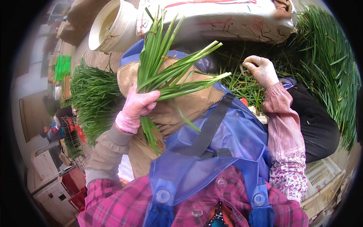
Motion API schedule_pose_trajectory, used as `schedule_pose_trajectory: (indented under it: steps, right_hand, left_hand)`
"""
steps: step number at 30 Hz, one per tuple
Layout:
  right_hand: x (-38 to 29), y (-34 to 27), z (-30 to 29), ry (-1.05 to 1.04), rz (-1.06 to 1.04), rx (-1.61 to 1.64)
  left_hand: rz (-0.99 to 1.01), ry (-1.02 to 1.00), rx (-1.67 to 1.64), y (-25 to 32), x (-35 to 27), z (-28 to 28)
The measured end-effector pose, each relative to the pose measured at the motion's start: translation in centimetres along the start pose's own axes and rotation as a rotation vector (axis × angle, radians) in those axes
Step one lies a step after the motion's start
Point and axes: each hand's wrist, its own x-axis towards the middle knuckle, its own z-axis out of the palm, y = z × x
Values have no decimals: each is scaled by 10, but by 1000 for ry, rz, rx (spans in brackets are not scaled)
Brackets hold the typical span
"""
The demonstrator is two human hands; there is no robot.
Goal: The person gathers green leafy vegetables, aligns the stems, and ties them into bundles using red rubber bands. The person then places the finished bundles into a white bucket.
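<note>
My left hand (139,106), in a thin pink glove, grips a bunch of green garlic chives (158,73) over my lap. The pale cut ends fan up and to the right; the leaf tips hang below my fist. Thin ties appear around some of the stems. To the right, my right hand (261,69), in a pale glove, is raised with thumb and fingers pinched together. A small pale bit shows at its fingertips, and I cannot tell if it is held. Loose green leaves (246,88) lie beneath that hand. A tan cloth (175,113) covers part of my blue waterproof overalls (218,133).
A large heap of chives (326,56) lines the right side, and another pile (95,96) stands at left. Ahead are a white bucket (113,28) and a white, soiled, sack-like bundle (215,20). A pale plastic crate (322,173) sits at lower right. Another person (55,130) is at far left.
</note>
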Motion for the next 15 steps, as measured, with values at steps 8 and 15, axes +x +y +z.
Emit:
schedule_pose_trajectory:
  steps: [8, 15]
  right_hand:
    - [-6, -41, 53, -312, -392, -174]
    - [27, 31, 24, 169, -598, -1086]
  left_hand:
    - [-7, -27, 155, -2, 4, 2]
    - [11, -73, -12, -3, 1, -2]
